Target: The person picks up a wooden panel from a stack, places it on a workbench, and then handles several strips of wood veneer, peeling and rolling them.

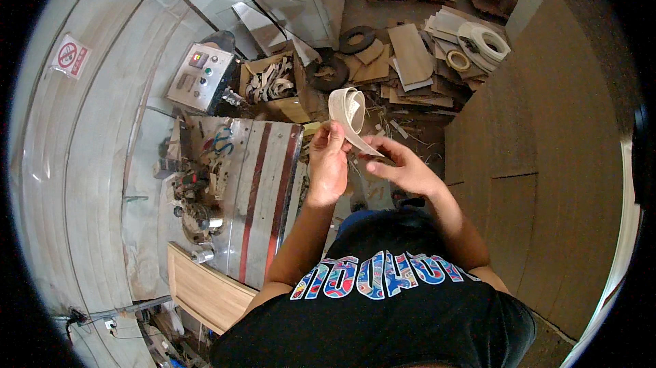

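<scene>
A pale, loosely coiled strip of edge banding (337, 110) is held up in front of my body, its coil standing above my fingers. My left hand (328, 171) pinches it between thumb and fingers just below the coil. The strip's free end slants down to the right, between the thumb and fingers of my right hand (408, 168), which is closed around it. Part of that grip is hidden from view.
To the left stands a worktable with dark red stripes (254, 190), with tools on it. A control box (202, 75) and a scrap-filled carton (283, 110) are beyond. A wooden panel (208, 286) leans nearby. Stacked boards (413, 53) lie ahead; a brown board wall (533, 163) rises at right.
</scene>
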`<state>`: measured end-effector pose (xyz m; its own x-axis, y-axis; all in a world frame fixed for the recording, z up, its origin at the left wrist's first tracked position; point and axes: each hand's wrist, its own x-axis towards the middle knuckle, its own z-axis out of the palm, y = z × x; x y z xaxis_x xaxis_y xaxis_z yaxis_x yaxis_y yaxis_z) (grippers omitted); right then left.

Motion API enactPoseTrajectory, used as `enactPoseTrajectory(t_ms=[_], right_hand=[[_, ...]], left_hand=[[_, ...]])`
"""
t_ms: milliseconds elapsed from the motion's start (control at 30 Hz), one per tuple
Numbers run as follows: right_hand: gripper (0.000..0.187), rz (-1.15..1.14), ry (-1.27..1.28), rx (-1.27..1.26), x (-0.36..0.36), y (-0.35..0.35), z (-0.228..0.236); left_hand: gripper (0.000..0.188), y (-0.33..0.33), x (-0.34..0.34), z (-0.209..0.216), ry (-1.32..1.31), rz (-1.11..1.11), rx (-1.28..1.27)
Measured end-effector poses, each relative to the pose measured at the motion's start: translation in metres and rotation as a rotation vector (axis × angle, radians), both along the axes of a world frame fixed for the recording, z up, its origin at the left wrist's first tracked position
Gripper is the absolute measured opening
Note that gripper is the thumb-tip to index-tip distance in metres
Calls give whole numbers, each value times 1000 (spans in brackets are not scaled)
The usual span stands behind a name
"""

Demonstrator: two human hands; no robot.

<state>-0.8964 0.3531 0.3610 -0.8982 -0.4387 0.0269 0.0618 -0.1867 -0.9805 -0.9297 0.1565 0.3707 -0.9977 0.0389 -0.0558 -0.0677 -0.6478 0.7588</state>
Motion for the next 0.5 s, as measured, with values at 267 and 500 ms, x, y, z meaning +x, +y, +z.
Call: enactPoseTrajectory(t_ms=[267,500], right_hand=[[33,-228,139,342,-11,23,-29],[32,-439,371,717,-26,54,-9]], left_hand=[[42,-25,0,7,-46,-131,36],[26,-32,14,-3,-19,-471,-515]])
